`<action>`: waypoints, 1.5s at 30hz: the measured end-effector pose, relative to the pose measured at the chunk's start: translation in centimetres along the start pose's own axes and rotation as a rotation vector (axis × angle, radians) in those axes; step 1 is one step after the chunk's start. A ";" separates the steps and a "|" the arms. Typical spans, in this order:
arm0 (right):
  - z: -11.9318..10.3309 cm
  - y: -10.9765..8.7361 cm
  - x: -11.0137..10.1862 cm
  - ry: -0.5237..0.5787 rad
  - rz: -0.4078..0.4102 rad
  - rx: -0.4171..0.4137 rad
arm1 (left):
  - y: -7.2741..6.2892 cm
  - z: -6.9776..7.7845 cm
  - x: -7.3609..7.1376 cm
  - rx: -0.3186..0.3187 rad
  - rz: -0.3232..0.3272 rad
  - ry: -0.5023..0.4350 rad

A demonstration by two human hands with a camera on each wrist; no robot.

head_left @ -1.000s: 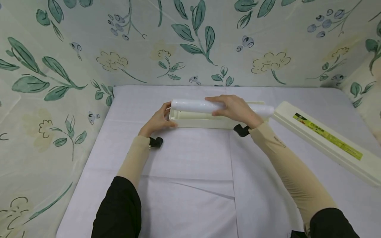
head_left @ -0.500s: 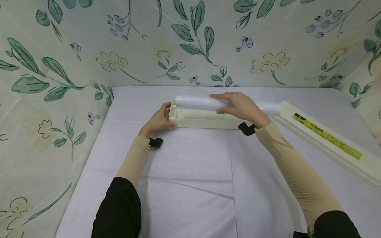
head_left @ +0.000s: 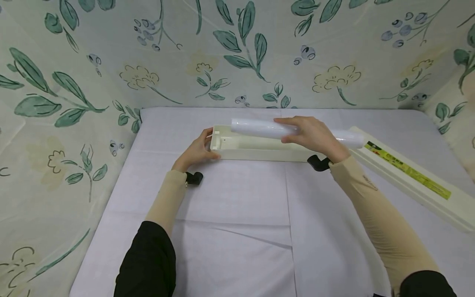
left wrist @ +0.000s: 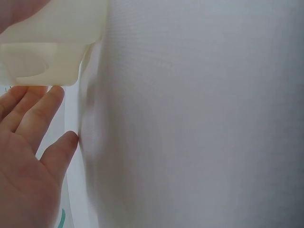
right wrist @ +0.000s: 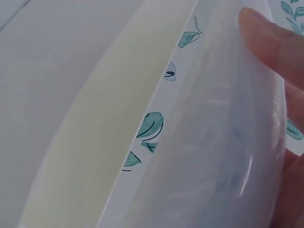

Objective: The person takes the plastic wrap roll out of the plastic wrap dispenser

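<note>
A cream, long, open-topped cling film box (head_left: 256, 154) lies on the white cloth in the head view. My left hand (head_left: 198, 150) grips its left end, thumb at the front corner and fingers round the end and back. In the left wrist view, the fingertips (left wrist: 54, 95) touch the box's end wall (left wrist: 52, 64). My right hand (head_left: 313, 134) holds a glossy white roll of cling film (head_left: 256, 128) from above, thumb in front and fingers behind. The roll is raised over the box, its right end (head_left: 350, 139) past the hand. In the right wrist view, the roll (right wrist: 209, 142) runs beside the box wall (right wrist: 109, 95).
A long cream lid (head_left: 415, 177) with a yellow-green label (head_left: 408, 169) lies slantwise at the right, its far end close by the roll. Patterned leaf-and-flower fabric (head_left: 163, 53) stands behind and left of the cloth-covered table (head_left: 237, 247).
My right hand has lifted the roll of cling film out of the box and moved it to the right, baring more of the box's inside. My left hand has stayed at the box's end.
</note>
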State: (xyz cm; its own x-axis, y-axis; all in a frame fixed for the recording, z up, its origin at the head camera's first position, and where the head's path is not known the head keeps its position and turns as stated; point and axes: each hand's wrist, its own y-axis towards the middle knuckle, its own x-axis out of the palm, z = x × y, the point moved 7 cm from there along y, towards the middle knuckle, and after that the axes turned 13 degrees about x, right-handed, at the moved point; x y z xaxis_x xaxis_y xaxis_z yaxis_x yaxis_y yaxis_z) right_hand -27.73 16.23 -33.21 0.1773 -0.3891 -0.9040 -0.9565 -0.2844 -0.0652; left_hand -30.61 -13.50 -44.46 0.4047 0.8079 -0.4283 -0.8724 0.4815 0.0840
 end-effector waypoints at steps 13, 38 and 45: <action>2.7 -1.2 -0.8 0.010 0.012 0.068 | 0.1 -0.1 0.1 -0.004 0.000 0.014; 5.8 -3.2 -1.6 0.026 0.051 0.116 | 0.0 0.0 0.0 -0.019 0.002 0.020; 6.4 -3.7 -1.8 0.039 0.060 0.120 | 0.0 0.1 0.1 -0.014 0.002 0.023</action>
State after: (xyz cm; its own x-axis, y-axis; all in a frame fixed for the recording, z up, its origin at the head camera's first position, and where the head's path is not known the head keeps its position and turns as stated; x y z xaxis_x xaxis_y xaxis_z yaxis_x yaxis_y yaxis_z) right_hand -26.05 23.61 -34.02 0.1259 -0.4365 -0.8908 -0.9860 -0.1540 -0.0639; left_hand -30.55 -13.41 -44.37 0.3963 0.8011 -0.4486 -0.8773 0.4745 0.0724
